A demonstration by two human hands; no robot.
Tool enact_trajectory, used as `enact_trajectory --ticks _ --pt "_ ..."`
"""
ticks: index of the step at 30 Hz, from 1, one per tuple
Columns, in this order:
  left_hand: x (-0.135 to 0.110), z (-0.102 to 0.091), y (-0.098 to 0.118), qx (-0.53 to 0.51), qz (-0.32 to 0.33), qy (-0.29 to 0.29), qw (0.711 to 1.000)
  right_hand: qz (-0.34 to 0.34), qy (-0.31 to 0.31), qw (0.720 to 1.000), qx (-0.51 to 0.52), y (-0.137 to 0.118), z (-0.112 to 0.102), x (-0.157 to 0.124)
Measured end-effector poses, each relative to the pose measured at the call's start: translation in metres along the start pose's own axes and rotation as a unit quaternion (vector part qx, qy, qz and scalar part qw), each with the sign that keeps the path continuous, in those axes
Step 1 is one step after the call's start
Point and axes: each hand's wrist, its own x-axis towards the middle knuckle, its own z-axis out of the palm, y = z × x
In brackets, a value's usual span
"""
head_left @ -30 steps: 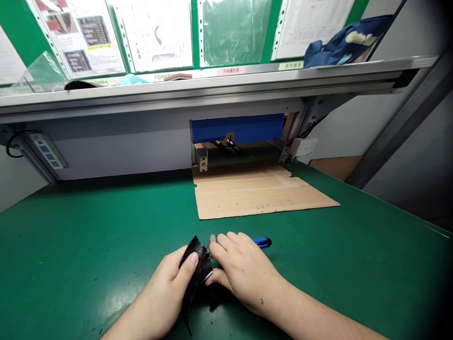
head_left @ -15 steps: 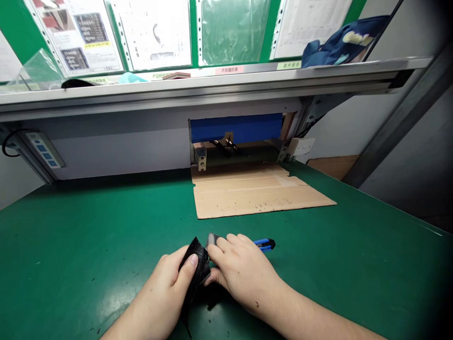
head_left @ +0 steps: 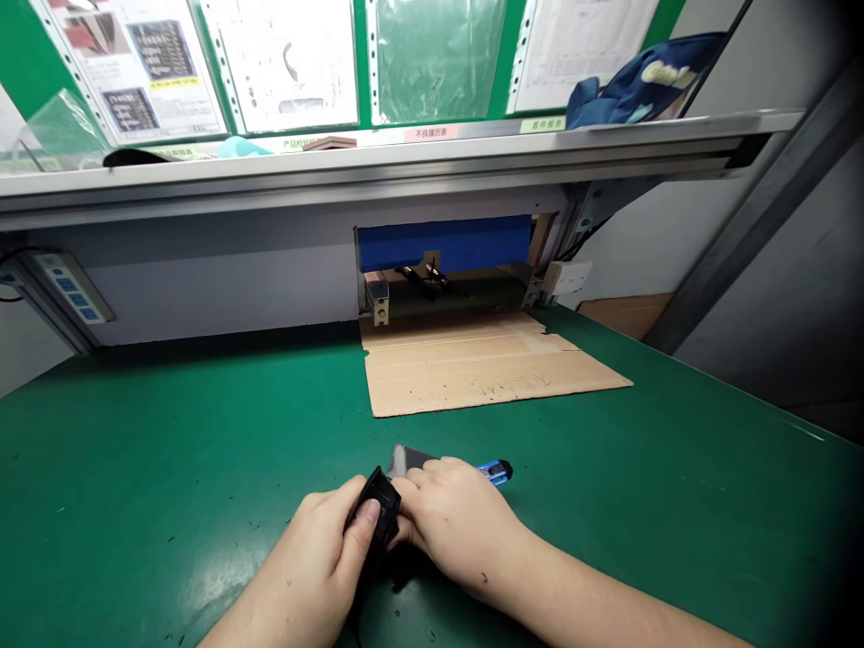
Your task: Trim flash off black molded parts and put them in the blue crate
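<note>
My left hand (head_left: 320,549) is closed around a black moulded part (head_left: 382,504), thumb pressed on its face. The part is tilted, and its lower end runs into shadow under the hand. My right hand (head_left: 459,513) meets the part's right edge with curled fingers; whatever they pinch is hidden. Just beyond the right knuckles, a flat grey piece (head_left: 407,461) shows in part. A blue and black tool end (head_left: 496,472), like a utility knife handle, sticks out past the same hand, its other end covered. Dark scraps (head_left: 403,576) lie beneath the hands.
A cardboard sheet (head_left: 486,373) lies on the green tabletop (head_left: 202,450), reaching into an opening below a blue panel (head_left: 445,241). Small black crumbs dot the table. A metal shelf (head_left: 405,171) spans the back, a power strip (head_left: 74,286) at left.
My right hand has shifted slightly down and left, baring more of the grey piece. The black part has turned a little in my left hand. The whole view has drifted slightly.
</note>
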Motion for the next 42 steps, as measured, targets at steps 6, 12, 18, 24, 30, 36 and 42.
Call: enact_trajectory --ticks 6,12,18,24,30,36,42 --pt "-0.001 0.001 -0.001 -0.023 0.027 0.057 0.998 -0.021 0.042 0.973 0.228 0.010 -0.004 -0.002" --pt "-0.001 0.008 -0.004 -0.068 0.030 0.122 0.990 0.010 0.136 0.954 0.269 0.004 -0.004 -0.001" --pt "-0.003 0.013 -0.012 -0.085 0.013 0.157 0.984 0.012 0.147 0.951 0.271 -0.003 -0.002 -0.003" --pt "-0.003 0.012 -0.012 -0.088 0.005 0.161 0.983 0.015 0.157 0.945 0.286 -0.002 -0.003 -0.002" --pt "-0.003 0.012 -0.013 -0.086 0.024 0.156 0.984 -0.007 0.149 0.957 0.248 -0.003 0.000 -0.003" --pt "0.000 0.014 -0.010 -0.063 0.034 0.158 0.985 -0.066 0.070 0.947 0.307 0.008 -0.008 -0.003" --pt "-0.007 0.012 -0.021 -0.040 0.032 0.196 0.979 -0.089 0.011 0.941 0.328 0.012 -0.005 0.000"
